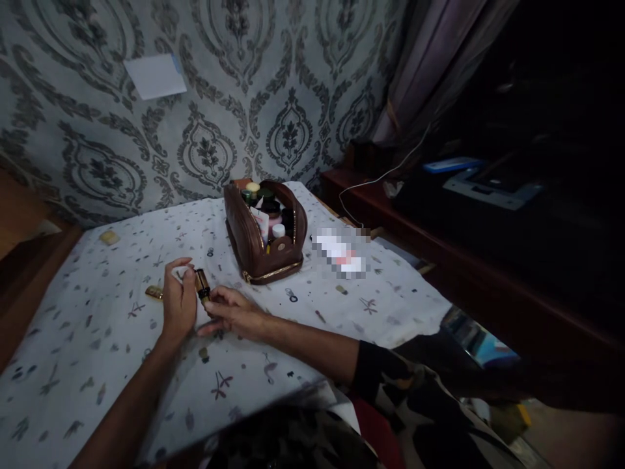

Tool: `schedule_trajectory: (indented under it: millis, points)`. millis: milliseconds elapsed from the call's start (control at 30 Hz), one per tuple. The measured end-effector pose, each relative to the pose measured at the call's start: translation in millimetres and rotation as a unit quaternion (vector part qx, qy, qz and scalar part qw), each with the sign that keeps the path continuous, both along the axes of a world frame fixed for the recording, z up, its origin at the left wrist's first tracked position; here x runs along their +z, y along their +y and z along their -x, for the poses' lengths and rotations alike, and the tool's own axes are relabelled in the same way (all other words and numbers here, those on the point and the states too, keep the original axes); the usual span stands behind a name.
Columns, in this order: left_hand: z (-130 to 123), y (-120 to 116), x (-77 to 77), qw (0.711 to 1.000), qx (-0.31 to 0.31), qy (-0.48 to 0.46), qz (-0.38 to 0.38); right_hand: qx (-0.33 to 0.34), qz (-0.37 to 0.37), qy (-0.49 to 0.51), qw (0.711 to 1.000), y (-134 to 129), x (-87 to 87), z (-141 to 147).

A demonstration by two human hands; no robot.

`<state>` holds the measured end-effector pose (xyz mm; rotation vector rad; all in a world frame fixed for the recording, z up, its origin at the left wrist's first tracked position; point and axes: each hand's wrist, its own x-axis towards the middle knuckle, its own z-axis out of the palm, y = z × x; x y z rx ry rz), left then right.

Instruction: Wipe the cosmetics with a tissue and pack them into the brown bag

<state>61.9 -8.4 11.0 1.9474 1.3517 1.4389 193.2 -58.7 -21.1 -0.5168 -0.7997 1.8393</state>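
A small black-and-gold cosmetic tube (202, 284) is tilted between my two hands. The fingers of my right hand (237, 314) pinch its lower end. My left hand (178, 299) is closed beside its upper end, with a thin white piece (180, 271), perhaps tissue, between thumb and forefinger. I cannot tell whether the left fingers also grip the tube. A shiny gold piece (154, 292) lies on the cloth just left of my left hand. Behind my hands stands a brown leather toiletry bag (244, 234), unzipped and packed with jars and bottles, one with a white cap (278, 230).
A white patterned cloth (273, 352) covers the table. A blurred-out white item (342, 253) lies right of the bag, and a yellowish block (109, 237) at the far left. A white cable (385, 174) runs over dark red furniture (469, 286) on the right. Patterned wallpaper rises behind.
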Motion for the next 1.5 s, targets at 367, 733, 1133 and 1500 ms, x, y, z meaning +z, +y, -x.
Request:
schedule_trajectory:
  millis: [367, 733, 1133, 1500]
  points:
    - [-5.2, -4.5, -2.6, 0.986, -0.115, 0.115, -0.02, -0.109, 0.032, 0.067, 0.991, 17.9, 1.8, -14.9]
    - [-3.3, -8.6, 7.1, 0.99, -0.047, 0.101, -0.086, -0.094, -0.005, -0.099, 0.991, 11.6, 2.0, -12.3]
    - [1.5, 0.0, 5.2, 0.98, -0.084, 0.177, -0.036, -0.036, -0.071, -0.181, 0.98, 5.3, 4.5, -14.6]
    - [3.3, 1.9, 16.6, 0.995, -0.039, 0.063, 0.068, -0.021, -0.136, -0.229, 0.964, 4.2, -1.8, -12.1]
